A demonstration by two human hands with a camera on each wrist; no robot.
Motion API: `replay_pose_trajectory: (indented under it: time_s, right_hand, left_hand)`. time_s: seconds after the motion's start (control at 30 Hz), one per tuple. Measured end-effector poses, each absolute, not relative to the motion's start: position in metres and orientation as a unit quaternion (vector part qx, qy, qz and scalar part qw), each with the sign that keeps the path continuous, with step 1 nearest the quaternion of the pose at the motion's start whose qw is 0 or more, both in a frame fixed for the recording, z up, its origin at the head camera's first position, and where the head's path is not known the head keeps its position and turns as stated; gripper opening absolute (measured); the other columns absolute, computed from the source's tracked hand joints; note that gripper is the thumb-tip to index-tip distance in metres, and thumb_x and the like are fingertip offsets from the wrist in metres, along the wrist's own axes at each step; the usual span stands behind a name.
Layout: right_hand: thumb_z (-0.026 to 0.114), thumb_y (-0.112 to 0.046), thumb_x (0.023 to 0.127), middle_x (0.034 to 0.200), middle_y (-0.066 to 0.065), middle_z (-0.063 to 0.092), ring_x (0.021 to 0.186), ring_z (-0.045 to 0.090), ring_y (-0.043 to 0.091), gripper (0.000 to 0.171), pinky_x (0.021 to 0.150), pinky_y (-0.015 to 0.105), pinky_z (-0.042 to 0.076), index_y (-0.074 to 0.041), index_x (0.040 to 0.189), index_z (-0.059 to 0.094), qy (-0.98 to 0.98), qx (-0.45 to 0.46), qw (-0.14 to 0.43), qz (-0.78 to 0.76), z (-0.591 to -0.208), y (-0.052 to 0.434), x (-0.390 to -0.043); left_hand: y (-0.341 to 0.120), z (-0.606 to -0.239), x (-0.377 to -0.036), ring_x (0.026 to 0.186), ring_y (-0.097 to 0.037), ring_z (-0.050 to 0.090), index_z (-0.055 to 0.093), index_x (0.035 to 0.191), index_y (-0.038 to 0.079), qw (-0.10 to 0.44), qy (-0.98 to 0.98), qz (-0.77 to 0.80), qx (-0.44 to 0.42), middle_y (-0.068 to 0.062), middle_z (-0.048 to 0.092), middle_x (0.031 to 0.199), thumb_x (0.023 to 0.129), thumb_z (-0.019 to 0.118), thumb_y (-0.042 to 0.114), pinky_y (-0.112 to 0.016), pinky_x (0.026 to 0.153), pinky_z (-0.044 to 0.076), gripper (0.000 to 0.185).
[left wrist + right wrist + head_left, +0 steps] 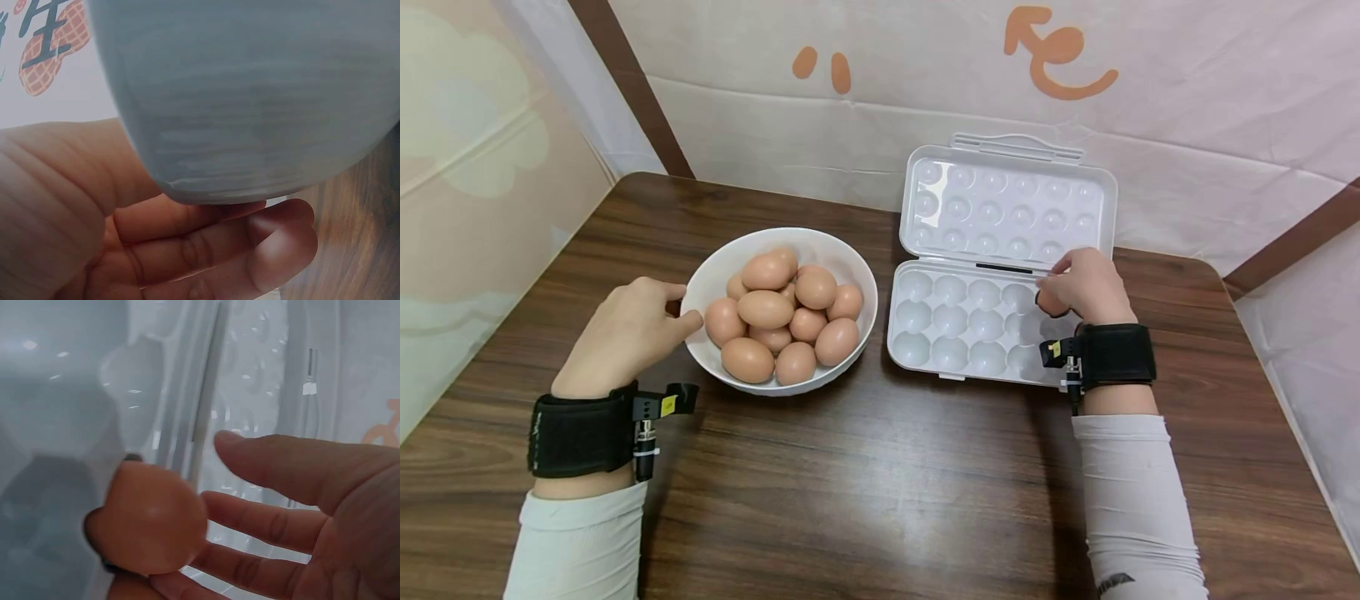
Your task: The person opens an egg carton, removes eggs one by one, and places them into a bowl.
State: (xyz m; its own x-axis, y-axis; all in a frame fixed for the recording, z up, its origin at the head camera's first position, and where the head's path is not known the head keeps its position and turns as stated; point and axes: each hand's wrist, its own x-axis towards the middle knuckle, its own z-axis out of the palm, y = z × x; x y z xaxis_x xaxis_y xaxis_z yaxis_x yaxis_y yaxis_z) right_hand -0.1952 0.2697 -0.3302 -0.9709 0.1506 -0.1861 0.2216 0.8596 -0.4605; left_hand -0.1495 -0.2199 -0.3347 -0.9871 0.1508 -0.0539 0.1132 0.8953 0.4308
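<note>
A white bowl (718, 271) piled with several brown eggs (766, 308) sits left of centre on the table. My left hand (625, 333) rests against its left side, thumb on the rim; the left wrist view shows the fingers (250, 244) curled under the bowl wall (250, 94). An open white egg tray (951, 321) with empty cups lies to the right, its lid (1007, 204) standing up behind. My right hand (1086, 283) holds one brown egg (153, 519) over the tray's far right cups; fingertips pinch it from below.
The dark wooden table (865, 483) has bare surface in front of bowl and tray. Fabric walls close in behind and on both sides, just past the table edges.
</note>
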Motion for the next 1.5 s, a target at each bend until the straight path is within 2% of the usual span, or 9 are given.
replay_pose_trajectory:
  time_s: [0.2, 0.33, 0.63, 0.77, 0.97, 1.23, 1.5]
  right_hand:
    - [0.062, -0.010, 0.079, 0.082, 0.014, 0.059, 0.072, 0.053, 0.029, 0.012, 0.057, 0.033, 0.040, -0.001, 0.086, 0.064, 0.976, 0.071, 0.066, -0.197, -0.337, 0.270, -0.198]
    - [0.060, -0.005, 0.078, 0.072, 0.010, 0.055, 0.067, 0.051, 0.027, 0.004, 0.055, 0.032, 0.037, -0.002, 0.078, 0.061, 0.979, 0.057, 0.069, -0.184, -0.339, 0.267, -0.200]
    - [0.060, -0.009, 0.083, 0.085, 0.016, 0.056, 0.073, 0.053, 0.030, 0.017, 0.059, 0.033, 0.040, 0.004, 0.094, 0.060, 0.976, 0.061, 0.061, -0.202, -0.341, 0.267, -0.195]
    - [0.058, -0.009, 0.082, 0.090, 0.019, 0.055, 0.076, 0.053, 0.031, 0.024, 0.061, 0.034, 0.041, 0.005, 0.102, 0.057, 0.972, 0.068, 0.040, -0.220, -0.338, 0.266, -0.193]
    - [0.061, -0.010, 0.081, 0.101, 0.022, 0.054, 0.087, 0.051, 0.036, 0.038, 0.071, 0.042, 0.043, 0.007, 0.114, 0.052, 0.967, 0.084, -0.006, -0.239, -0.329, 0.260, -0.192]
    - [0.050, -0.013, 0.080, 0.100, 0.018, 0.052, 0.084, 0.048, 0.032, 0.036, 0.069, 0.037, 0.036, 0.004, 0.112, 0.053, 0.959, 0.062, -0.073, -0.266, -0.309, 0.237, -0.193]
    - [0.049, -0.014, 0.078, 0.088, 0.010, 0.056, 0.078, 0.050, 0.024, 0.033, 0.066, 0.032, 0.038, -0.002, 0.108, 0.053, 0.955, 0.005, -0.079, -0.286, -0.269, 0.187, -0.213]
  left_hand:
    - [-0.220, -0.335, -0.150, 0.068, -0.023, 0.049, 0.069, 0.104, 0.001, 0.039, 0.972, 0.223, 0.069, -0.006, 0.058, 0.072, 0.089, 0.056, 0.018, -0.032, 0.054, 0.034, 0.026]
    - [-0.220, -0.335, -0.150, 0.070, -0.024, 0.050, 0.069, 0.108, 0.000, 0.044, 0.972, 0.221, 0.068, -0.007, 0.060, 0.074, 0.089, 0.055, 0.018, -0.032, 0.055, 0.035, 0.029]
    - [-0.219, -0.334, -0.150, 0.072, -0.025, 0.052, 0.068, 0.113, -0.001, 0.055, 0.971, 0.222, 0.064, -0.010, 0.064, 0.080, 0.090, 0.055, 0.019, -0.032, 0.056, 0.036, 0.032]
    - [-0.220, -0.334, -0.150, 0.073, -0.026, 0.052, 0.067, 0.114, -0.002, 0.054, 0.972, 0.221, 0.063, -0.012, 0.065, 0.082, 0.091, 0.055, 0.019, -0.032, 0.056, 0.036, 0.033]
    - [-0.220, -0.333, -0.149, 0.070, -0.025, 0.051, 0.067, 0.113, -0.002, 0.052, 0.972, 0.221, 0.062, -0.010, 0.062, 0.078, 0.090, 0.055, 0.019, -0.033, 0.055, 0.035, 0.033]
    - [-0.221, -0.334, -0.149, 0.069, -0.024, 0.050, 0.068, 0.111, -0.002, 0.052, 0.972, 0.222, 0.062, -0.009, 0.061, 0.077, 0.090, 0.055, 0.018, -0.033, 0.054, 0.035, 0.032]
    - [-0.222, -0.333, -0.148, 0.068, -0.023, 0.049, 0.068, 0.108, -0.002, 0.047, 0.973, 0.218, 0.061, -0.008, 0.059, 0.073, 0.089, 0.055, 0.018, -0.032, 0.054, 0.034, 0.030]
